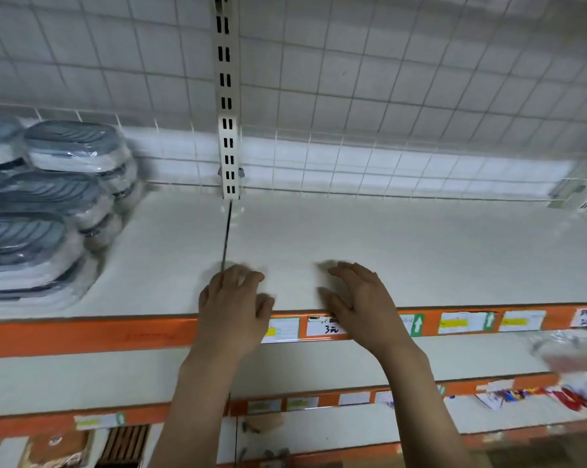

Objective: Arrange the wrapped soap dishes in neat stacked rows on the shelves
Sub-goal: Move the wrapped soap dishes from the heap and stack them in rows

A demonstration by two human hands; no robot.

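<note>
Several wrapped soap dishes (49, 197), grey on top and white below under clear film, stand in stacked rows at the left end of the white shelf (386, 251). My left hand (233, 305) and my right hand (359, 298) reach over the shelf's orange front edge near its middle. Both hold nothing, and their fingers are loosely bent over the bare shelf surface. A palm's width separates the two hands. They are well to the right of the stacks. The picture is blurred by motion.
A slotted white upright (227, 96) and a wire grid back panel (403, 79) close off the rear. Price labels (461, 322) line the orange edge. Lower shelves (319, 366) hold clear-wrapped goods at the right (569, 349) and brown items at the bottom left (59, 447).
</note>
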